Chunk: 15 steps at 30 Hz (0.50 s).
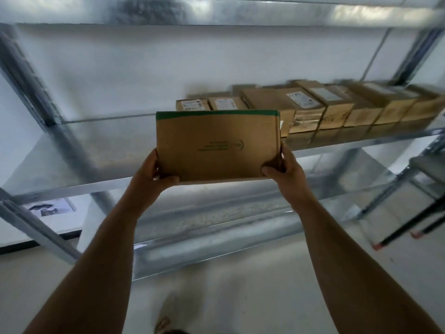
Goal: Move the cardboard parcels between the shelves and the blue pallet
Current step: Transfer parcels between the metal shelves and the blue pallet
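At the far left a slanted metal upright [26, 75] of the shelving unit runs down the frame, and low beside it a printed sheet [51, 208] shows against the white wall. The middle shelf [96, 150] is bare galvanized metal on its left half. The left hand [151, 175] grips the lower left corner of a cardboard parcel [216, 145], thumb curled onto the near face and fingers wrapped behind. The parcel is held up in front of the shelf's front edge, tilted, with a strip of green tape along its top edge and a faint green print on the facing side; whether its far edge touches the shelf cannot be told. The right hand [287, 173] clamps the lower right corner, thumb pressed on the face and fingers round the side. Behind and to the right, a row of parcels [325, 107] with white labels stands packed close together along the shelf, reaching toward its right end. At the far right, beyond the shelving, a black-legged frame [409, 222] stands on the pale floor [240, 297].
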{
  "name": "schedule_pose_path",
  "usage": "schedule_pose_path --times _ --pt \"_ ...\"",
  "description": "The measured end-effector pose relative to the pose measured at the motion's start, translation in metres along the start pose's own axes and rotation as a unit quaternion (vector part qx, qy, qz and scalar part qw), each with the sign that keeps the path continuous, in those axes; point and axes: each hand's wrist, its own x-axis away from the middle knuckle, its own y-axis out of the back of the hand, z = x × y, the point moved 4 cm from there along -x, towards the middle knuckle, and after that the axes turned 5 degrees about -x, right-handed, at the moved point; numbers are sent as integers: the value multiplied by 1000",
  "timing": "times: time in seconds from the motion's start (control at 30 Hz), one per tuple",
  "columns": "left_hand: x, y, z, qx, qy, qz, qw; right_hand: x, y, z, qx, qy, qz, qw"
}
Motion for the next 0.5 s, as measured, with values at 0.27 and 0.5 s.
schedule_pose_path --times 0.27,0.5 --pt "-26 -105 -49 1 -28 80 996 41 115 -17 -64 3 -93 994" --pt "-57 -213 -89 43 -48 171 983 82 216 -36 -51 -45 -219 973"
